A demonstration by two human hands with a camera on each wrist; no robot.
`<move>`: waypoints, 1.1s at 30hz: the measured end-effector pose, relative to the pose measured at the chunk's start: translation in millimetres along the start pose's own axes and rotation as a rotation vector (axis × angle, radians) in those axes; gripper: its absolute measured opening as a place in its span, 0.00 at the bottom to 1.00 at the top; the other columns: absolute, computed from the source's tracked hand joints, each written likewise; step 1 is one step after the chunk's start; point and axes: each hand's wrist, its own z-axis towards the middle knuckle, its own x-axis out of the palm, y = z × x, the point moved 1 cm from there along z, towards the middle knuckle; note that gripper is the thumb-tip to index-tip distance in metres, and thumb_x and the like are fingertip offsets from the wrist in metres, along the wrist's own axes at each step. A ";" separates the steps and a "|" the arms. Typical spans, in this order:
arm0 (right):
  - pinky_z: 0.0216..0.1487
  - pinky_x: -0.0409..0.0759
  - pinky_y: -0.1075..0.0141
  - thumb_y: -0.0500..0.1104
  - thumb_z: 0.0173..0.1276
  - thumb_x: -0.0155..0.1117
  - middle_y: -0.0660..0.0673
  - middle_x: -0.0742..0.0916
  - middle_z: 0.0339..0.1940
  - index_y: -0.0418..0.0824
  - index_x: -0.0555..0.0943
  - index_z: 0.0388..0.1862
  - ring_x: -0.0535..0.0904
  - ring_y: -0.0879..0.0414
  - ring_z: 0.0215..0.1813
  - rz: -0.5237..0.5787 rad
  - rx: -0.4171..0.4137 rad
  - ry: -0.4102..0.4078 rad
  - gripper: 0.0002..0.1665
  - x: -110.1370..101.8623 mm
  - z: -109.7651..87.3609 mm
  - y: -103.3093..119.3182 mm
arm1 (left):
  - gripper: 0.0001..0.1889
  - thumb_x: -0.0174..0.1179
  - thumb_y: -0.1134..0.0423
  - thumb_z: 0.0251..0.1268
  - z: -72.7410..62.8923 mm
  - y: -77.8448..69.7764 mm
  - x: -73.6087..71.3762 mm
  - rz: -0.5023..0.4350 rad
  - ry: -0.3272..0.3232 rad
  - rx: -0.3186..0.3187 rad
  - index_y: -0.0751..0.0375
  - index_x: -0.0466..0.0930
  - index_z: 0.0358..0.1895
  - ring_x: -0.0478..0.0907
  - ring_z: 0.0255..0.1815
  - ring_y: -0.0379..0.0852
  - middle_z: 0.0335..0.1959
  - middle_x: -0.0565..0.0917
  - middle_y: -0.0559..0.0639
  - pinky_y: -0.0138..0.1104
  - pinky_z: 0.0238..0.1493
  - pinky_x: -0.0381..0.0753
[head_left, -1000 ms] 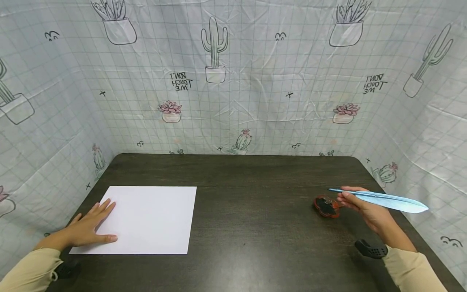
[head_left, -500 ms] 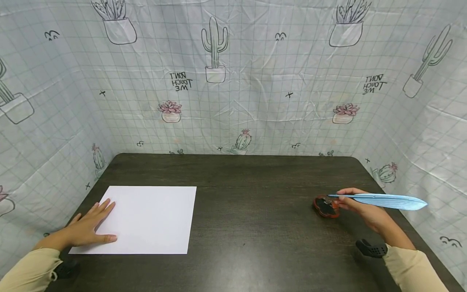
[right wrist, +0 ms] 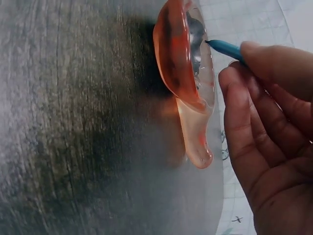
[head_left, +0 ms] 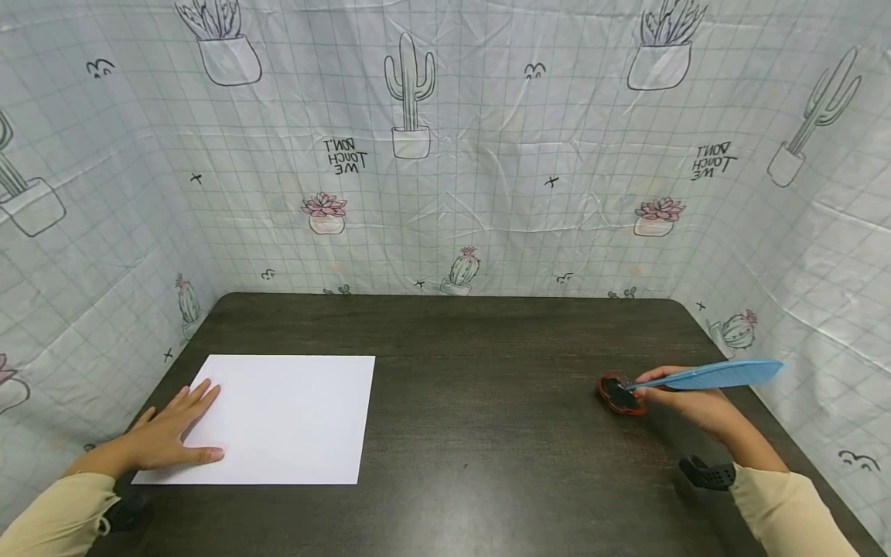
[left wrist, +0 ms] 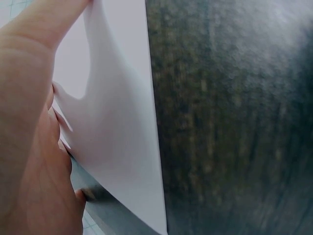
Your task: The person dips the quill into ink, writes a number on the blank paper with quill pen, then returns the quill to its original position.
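Observation:
My left hand (head_left: 163, 437) lies with its fingers spread on the left side of a white sheet of paper (head_left: 299, 418). The left wrist view shows the thumb on the paper (left wrist: 132, 122) along its near side. At the right of the table, my right hand (head_left: 696, 402) pinches a blue feather pen (head_left: 731, 374) near its tip. That tip points into a small translucent orange-red dish (head_left: 602, 396) holding dark liquid. In the right wrist view the pen (right wrist: 226, 49) has its dark point at the dish's (right wrist: 171, 54) opening; whether it touches the liquid I cannot tell. The dish has a short handle.
The dark wooden table (head_left: 480, 433) stretches between paper and dish. A white cloth (head_left: 487, 178) with cactus drawings hangs behind it and on both sides. Each wrist wears a black strap (head_left: 708, 473).
My right hand has lowered and tilted the feather pen, so its tip has come down from above the dish into it. The left hand and the paper have stayed put.

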 end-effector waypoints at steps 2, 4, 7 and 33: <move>0.38 0.79 0.64 0.48 0.68 0.63 0.43 0.88 0.39 0.32 0.79 0.53 0.83 0.58 0.38 -0.049 0.010 0.003 0.23 0.7 1.1 1.0 | 0.55 0.66 0.42 0.53 0.0 -1.2 -0.4 -0.002 0.001 0.000 0.62 0.42 0.76 0.38 0.72 0.78 0.76 0.43 0.69 0.78 0.51 0.37; 0.37 0.78 0.63 0.49 0.68 0.64 0.43 0.88 0.38 0.32 0.79 0.52 0.82 0.59 0.36 -0.106 0.007 0.001 0.23 1.7 2.2 2.4 | 0.55 0.66 0.42 0.53 0.0 -1.9 -0.7 -0.003 0.002 -0.001 0.62 0.42 0.76 0.37 0.72 0.78 0.76 0.43 0.69 0.78 0.52 0.36; 0.33 0.76 0.62 0.48 0.67 0.64 0.44 0.87 0.36 0.33 0.81 0.51 0.79 0.59 0.33 -0.169 -0.004 -0.006 0.21 3.8 3.7 4.8 | 0.55 0.66 0.42 0.52 0.4 -1.7 -0.6 -0.002 0.003 -0.004 0.62 0.42 0.76 0.37 0.72 0.78 0.76 0.43 0.69 0.78 0.52 0.36; 0.23 0.69 0.66 0.39 0.64 0.67 0.44 0.86 0.31 0.32 0.84 0.43 0.71 0.63 0.23 -0.224 -0.127 -0.012 0.12 5.6 8.5 13.6 | 0.55 0.66 0.42 0.52 1.8 -1.0 -1.7 0.007 0.014 -0.005 0.63 0.43 0.76 0.38 0.71 0.79 0.76 0.43 0.70 0.79 0.51 0.36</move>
